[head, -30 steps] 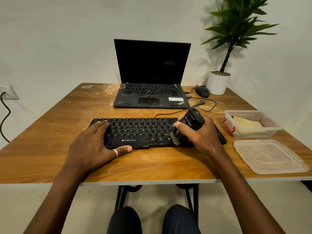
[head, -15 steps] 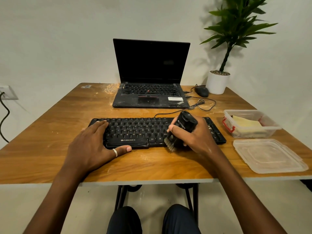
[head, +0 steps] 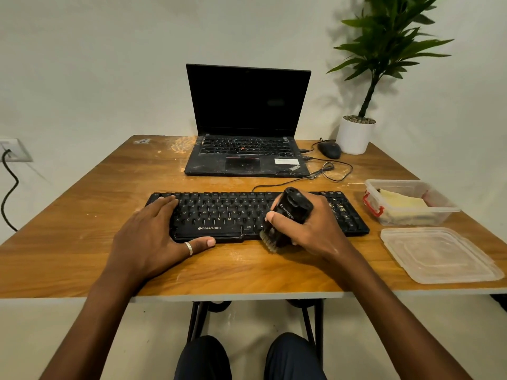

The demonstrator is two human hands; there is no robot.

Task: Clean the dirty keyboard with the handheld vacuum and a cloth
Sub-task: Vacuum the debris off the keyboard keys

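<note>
Far left: a wall socket [head: 15, 150] with a dark cord, well apart from the work.
Left hand [head: 153, 237]: fingers straight, flat on the left keys of the keyboard [head: 219, 212], thumb along its near edge, steadying it; unmoved over the last second.
Keyboard: lies across the counter [head: 82, 215], in front of the laptop [head: 247, 119].
Vacuum [head: 292, 212]: gripped by the right hand [head: 315, 231], fingers curled round its body; tilted, brush [head: 267, 241] at the keyboard's near edge.
Change: it has slid leftward and nearer from the right-hand keys, so the sweep is advancing; pale specks remain on the far right keys.
Right: an open tub [head: 411, 219] holds a yellowish fold, probably the cloth [head: 403, 201], untouched; wiping remains.
</note>
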